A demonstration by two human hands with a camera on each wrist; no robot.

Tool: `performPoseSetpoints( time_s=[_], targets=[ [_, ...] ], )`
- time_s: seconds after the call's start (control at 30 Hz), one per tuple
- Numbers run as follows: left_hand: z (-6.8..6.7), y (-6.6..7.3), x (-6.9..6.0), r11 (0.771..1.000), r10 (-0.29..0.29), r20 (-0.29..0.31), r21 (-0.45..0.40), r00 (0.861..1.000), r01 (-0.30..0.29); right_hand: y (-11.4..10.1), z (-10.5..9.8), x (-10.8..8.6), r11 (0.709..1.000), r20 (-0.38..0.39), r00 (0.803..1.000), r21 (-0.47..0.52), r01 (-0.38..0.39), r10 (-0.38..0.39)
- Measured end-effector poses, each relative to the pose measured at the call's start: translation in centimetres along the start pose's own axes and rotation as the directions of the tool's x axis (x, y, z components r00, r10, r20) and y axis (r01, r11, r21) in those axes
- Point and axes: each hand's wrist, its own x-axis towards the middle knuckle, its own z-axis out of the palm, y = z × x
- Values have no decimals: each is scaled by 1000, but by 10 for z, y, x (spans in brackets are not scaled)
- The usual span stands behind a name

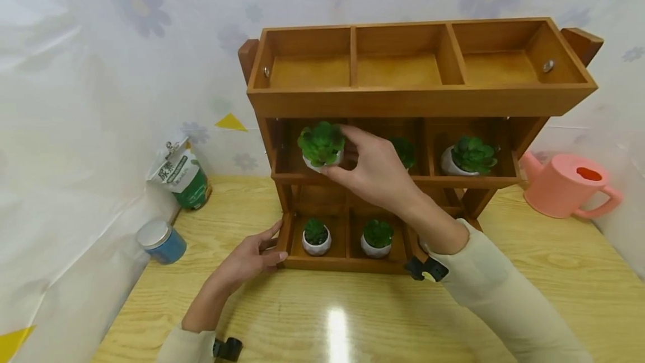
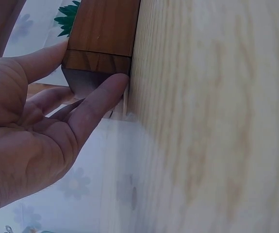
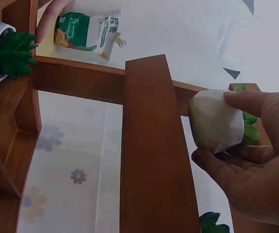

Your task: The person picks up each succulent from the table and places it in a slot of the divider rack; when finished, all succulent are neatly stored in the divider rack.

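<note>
My right hand (image 1: 375, 167) holds a small potted succulent (image 1: 321, 144) by its white faceted pot, at the left compartment of the middle tier of a wooden plant stand (image 1: 423, 104). In the right wrist view the thumb and fingers pinch the white pot (image 3: 216, 121); its leaves are mostly behind the hand. Down at the bottom tier's left front corner, my left hand (image 1: 249, 259) grips the wood. The left wrist view has its digits on opposite edges of that wooden corner (image 2: 98, 60).
More potted succulents sit in the middle tier (image 1: 468, 156) and bottom tier (image 1: 375, 238). Left of the stand are a green and white bag (image 1: 183, 178) with a clip and a blue jar (image 1: 162, 241). A pink watering can (image 1: 566, 186) stands at right.
</note>
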Motion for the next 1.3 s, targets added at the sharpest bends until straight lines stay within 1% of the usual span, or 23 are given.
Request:
performPoseSetpoints(
  time_s=[0.17,0.33,0.47,0.73,1.07,1.3],
  targets=[
    [-1,-1,1,1000,2,10,-2,1000,-2,0,4,7,999,26,1000,-34,17,-16],
    [-2,-3,1,1000,5,-2,9,1000,-5,0,8,12,996,42,999,-86,32,-28],
    [-2,-3,1,1000,4,-11,13,1000,-4,0,13,15,992,57,998,-124,36,-29],
    [0,-2,1,1000,9,-8,18,1000,-9,-1,19,21,979,74,997,-200,41,-26],
    [-3,-1,1,1000,7,-4,21,1000,-7,-4,25,28,961,146,989,-266,72,-33],
    [-2,-2,1,1000,6,3,23,1000,-6,-5,26,34,951,222,975,-304,48,22]
  ],
)
